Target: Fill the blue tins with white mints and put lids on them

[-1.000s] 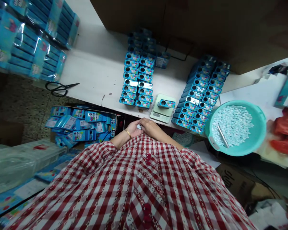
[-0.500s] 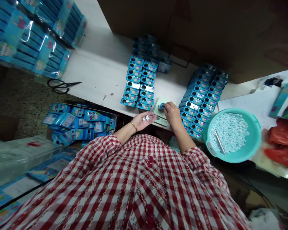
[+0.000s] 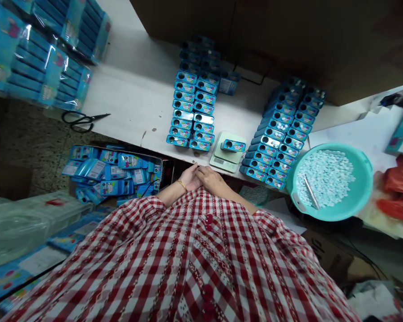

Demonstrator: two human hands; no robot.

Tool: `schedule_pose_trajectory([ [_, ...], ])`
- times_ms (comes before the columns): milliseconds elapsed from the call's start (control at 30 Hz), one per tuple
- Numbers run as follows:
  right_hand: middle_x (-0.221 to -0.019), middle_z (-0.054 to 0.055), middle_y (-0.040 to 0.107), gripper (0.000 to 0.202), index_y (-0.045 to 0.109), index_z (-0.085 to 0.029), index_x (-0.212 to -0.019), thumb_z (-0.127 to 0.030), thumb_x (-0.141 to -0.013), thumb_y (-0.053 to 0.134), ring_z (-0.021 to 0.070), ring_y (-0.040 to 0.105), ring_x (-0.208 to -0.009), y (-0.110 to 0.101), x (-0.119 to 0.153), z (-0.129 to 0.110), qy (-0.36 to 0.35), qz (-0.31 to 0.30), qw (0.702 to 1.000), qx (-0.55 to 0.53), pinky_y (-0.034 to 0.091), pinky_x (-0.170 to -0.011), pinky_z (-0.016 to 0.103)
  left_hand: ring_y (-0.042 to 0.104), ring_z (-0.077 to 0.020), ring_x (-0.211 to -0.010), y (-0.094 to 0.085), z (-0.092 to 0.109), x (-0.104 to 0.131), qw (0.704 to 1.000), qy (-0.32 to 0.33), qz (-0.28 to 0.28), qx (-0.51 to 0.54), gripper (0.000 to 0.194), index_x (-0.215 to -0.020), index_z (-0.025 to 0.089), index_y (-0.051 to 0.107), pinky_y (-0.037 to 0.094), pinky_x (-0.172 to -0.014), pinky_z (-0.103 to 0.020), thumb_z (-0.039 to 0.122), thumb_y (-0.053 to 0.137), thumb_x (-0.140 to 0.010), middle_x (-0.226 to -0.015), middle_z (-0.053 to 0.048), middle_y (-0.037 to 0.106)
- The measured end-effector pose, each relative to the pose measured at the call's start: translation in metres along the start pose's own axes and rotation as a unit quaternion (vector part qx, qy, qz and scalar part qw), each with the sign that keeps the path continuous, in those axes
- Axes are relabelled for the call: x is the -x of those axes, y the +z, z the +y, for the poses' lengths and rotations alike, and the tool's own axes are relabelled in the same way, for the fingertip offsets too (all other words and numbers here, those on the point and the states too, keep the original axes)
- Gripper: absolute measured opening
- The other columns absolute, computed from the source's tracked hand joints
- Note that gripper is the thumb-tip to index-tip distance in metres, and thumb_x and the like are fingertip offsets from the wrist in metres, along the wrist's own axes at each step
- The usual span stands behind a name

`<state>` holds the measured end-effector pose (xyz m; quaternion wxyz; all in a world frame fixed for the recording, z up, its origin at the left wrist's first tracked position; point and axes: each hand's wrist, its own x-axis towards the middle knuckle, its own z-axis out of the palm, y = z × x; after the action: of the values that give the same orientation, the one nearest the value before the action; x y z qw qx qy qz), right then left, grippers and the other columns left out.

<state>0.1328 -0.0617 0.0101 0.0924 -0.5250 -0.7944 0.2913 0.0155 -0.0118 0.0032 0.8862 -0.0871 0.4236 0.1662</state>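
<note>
Left hand [image 3: 189,178]: is lying partly under the right hand [image 3: 212,180] at frame center; one cannot tell how far it is closing.
Right hand: is covering the left, fingers curling; anything between the palms is hiding from view.
Blue tin [image 3: 234,146]: is sitting on the digital scale [image 3: 221,156], above and right of the hands.
White table [image 3: 130,85]: is bearing tin rows [image 3: 184,106], center and right, and scissors [image 3: 93,118], left.
Teal basin [image 3: 365,181]: is holding white pellets [image 3: 325,176], right.

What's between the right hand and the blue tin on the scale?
Nothing visible blocks it: only the scale's front end lies between the right hand and the blue tin.
</note>
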Motion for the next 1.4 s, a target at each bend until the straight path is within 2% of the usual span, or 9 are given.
schedule_pose_trajectory([
  [100,-0.105,0.009,0.058,0.018,0.058,-0.019,-0.097,-0.012,-0.087,0.045,0.0213,0.051,-0.093,0.0,0.004,0.006,0.01,0.012,1.0,-0.015,0.048,-0.074,0.032,0.066,-0.0189,-0.079,0.001,0.001,0.005,0.999,0.002,0.049,-0.008,0.042,-0.102,0.01,0.065,0.051,-0.077,-0.031,0.036,0.033,-0.094,-0.087,-0.012,0.068],
  [233,-0.107,0.009,0.057,0.018,0.057,-0.02,-0.099,-0.015,-0.089,0.043,0.0206,0.052,-0.094,-0.001,0.006,0.011,0.024,0.031,0.999,-0.029,0.049,-0.073,0.032,0.064,-0.0166,-0.075,0.013,0.0,0.009,0.998,0.014,0.059,-0.023,0.034,-0.095,0.01,0.066,0.05,-0.072,-0.028,0.033,0.04,-0.093,-0.084,-0.011,0.067],
  [367,-0.099,0.008,0.059,0.014,0.059,-0.018,-0.092,-0.014,-0.086,0.047,0.0177,0.055,-0.092,-0.018,0.005,0.026,0.036,0.12,0.984,-0.126,0.048,-0.081,0.031,0.062,-0.0137,-0.077,0.043,0.0,0.011,0.997,0.062,0.032,-0.041,0.031,-0.09,0.01,0.064,0.048,-0.075,-0.025,0.029,0.04,-0.094,-0.085,-0.009,0.066],
  [533,-0.088,0.004,0.061,0.007,0.06,-0.019,-0.08,-0.019,-0.08,0.053,0.0152,0.056,-0.081,-0.057,0.006,0.061,0.105,0.272,0.935,-0.201,0.048,-0.071,0.028,0.061,-0.0136,-0.087,0.088,0.007,0.003,0.991,0.112,-0.003,-0.077,0.021,-0.089,0.01,0.064,0.043,-0.09,-0.028,0.024,0.048,-0.091,-0.092,-0.009,0.067],
  [700,-0.085,0.005,0.063,0.009,0.064,-0.018,-0.08,-0.021,-0.079,0.055,0.016,0.057,-0.076,-0.072,-0.002,0.083,0.164,0.295,0.925,-0.174,0.048,-0.072,0.03,0.059,-0.0155,-0.104,0.107,0.012,-0.014,0.979,0.167,0.02,-0.111,0.008,-0.084,0.012,0.063,0.035,-0.099,-0.031,0.015,0.056,-0.084,-0.096,-0.008,0.068],
  [900,-0.092,0.007,0.068,0.017,0.067,-0.019,-0.086,-0.023,-0.083,0.051,0.0187,0.061,-0.089,-0.067,0.004,0.088,0.191,0.326,0.908,-0.182,0.048,-0.084,0.035,0.053,-0.0187,-0.118,0.105,0.013,-0.017,0.973,0.197,0.054,-0.112,0.007,-0.086,0.013,0.064,0.034,-0.101,-0.032,0.013,0.059,-0.082,-0.11,-0.009,0.065],
  [1200,-0.091,0.004,0.07,0.024,0.065,-0.019,-0.096,-0.031,-0.076,0.059,0.0174,0.065,-0.088,-0.059,0.019,0.093,0.247,0.358,0.806,-0.401,0.051,-0.086,0.037,0.061,-0.0198,-0.104,0.083,0.025,-0.007,0.976,0.175,0.05,-0.118,0.024,-0.107,0.012,0.062,0.043,-0.094,-0.034,0.016,0.054,-0.085,-0.109,-0.013,0.065],
  [1333,-0.097,0.004,0.068,0.022,0.067,-0.019,-0.092,-0.032,-0.079,0.055,0.0177,0.062,-0.095,-0.081,0.055,0.102,0.288,0.436,0.816,-0.248,0.047,-0.092,0.038,0.065,-0.0192,-0.093,0.065,0.036,0.004,0.971,0.186,0.067,-0.132,0.02,-0.101,0.01,0.063,0.046,-0.089,-0.034,0.016,0.053,-0.084,-0.101,-0.013,0.068],
  [1400,-0.1,0.006,0.067,0.026,0.066,-0.018,-0.097,-0.032,-0.081,0.051,0.0187,0.06,-0.099,-0.089,0.097,0.122,0.368,0.475,0.787,-0.138,0.045,-0.095,0.039,0.066,-0.0185,-0.088,0.056,0.041,0.011,0.968,0.192,0.076,-0.139,0.018,-0.097,0.01,0.063,0.048,-0.086,-0.033,0.016,0.054,-0.083,-0.097,-0.012,0.068],
])
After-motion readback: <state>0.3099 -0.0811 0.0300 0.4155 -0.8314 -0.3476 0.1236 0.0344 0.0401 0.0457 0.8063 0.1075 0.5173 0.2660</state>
